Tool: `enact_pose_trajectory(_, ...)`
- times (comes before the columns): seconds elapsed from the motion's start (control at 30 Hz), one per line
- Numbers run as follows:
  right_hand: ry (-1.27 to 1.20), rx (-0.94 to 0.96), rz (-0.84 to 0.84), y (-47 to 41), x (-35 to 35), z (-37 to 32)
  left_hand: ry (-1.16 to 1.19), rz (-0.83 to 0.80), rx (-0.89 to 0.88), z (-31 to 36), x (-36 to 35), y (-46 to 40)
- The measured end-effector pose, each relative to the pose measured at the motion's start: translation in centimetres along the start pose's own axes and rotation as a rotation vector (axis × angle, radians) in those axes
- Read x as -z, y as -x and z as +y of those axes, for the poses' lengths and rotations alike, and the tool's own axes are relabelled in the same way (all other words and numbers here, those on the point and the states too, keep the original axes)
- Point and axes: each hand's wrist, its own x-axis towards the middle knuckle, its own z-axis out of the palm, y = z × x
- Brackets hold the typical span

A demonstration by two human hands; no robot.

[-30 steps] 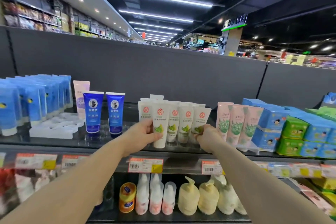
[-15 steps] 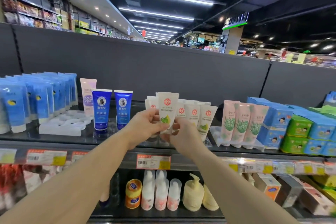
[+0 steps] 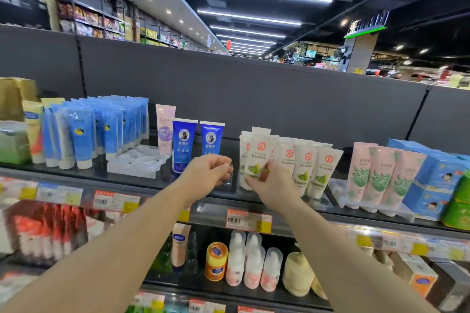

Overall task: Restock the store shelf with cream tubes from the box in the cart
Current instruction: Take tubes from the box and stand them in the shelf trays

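White cream tubes [image 3: 309, 168] with a red round logo and green leaves stand in a row on the top shelf [image 3: 142, 183]. My right hand [image 3: 273, 185] grips one such tube [image 3: 258, 154] by its lower part, upright at the left end of the row, in front of the others. My left hand [image 3: 207, 173] hovers just left of it with loosely curled fingers, holding nothing, beside a clear plastic holder [image 3: 229, 178]. The cart and the box are out of view.
Two dark blue tubes [image 3: 184, 145] and a pink tube [image 3: 164, 129] stand to the left, next to a white tray [image 3: 137, 164] and light blue tubes [image 3: 101, 127]. Pink-green tubes [image 3: 376, 173] and blue boxes [image 3: 437, 173] stand to the right. Bottles fill the lower shelf.
The tube passed from my left hand to my right hand. My left hand let go and drew back left. The view shifted, so the shelf now sits further right in the frame.
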Motion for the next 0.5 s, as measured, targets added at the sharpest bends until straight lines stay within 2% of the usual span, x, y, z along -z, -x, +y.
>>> enact_pose_trajectory(0.13, 0.092, -0.048, -0.016, 0.0, -1.1, 0.2, -0.125, 0.005, -0.051, -0.4, -0.3, 0.1)
enact_pose_trajectory(0.5, 0.272, -0.024, -0.025, -0.1, -1.9, 0.3, -0.214, 0.076, -0.1, -0.7, -1.4, 0.6)
